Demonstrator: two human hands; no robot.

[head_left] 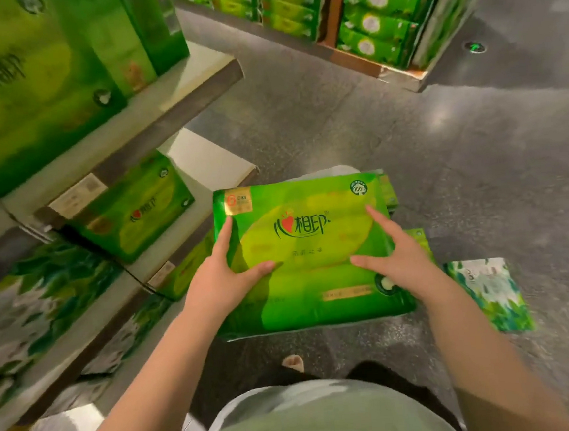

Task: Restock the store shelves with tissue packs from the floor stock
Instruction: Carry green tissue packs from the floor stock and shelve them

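So right in the middle of the view there's a big green tissue pack (308, 247), front face up, red heart logo and a gold corner label at its 11 o'clock corner. Both hands are on it. The left hand (224, 275) sits at the pack's 9 o'clock edge, index finger running up along the side and thumb laid flat across the front face, pointing toward 3 o'clock. The right hand (395, 257) mirrors it at the 3 o'clock edge, fingers spread over the top face and thumb pointing back toward 9. So fingers are splayed out and clamping the pack from both sides, not balled up.

Can't really tell if the pack is lifted or resting on something; there are more green packs (389, 190) peeking out just behind and beneath it at about 1 to 3 o'clock, so it looks like the top of a floor stack.

At 4 o'clock from the pack, a different pack with a white and green leafy print (489, 293) lies flat on the grey speckled floor (478, 164), near but apart from the stack.

Over at 9 to 11 o'clock are the shelves (176, 97), with matching green packs on the upper tier (24, 83) and one (131, 211) on the tier below, plus leafy-print packs (42, 298) lower down. Way off at 1 o'clock there's a pallet display (372, 11) of more green packs.
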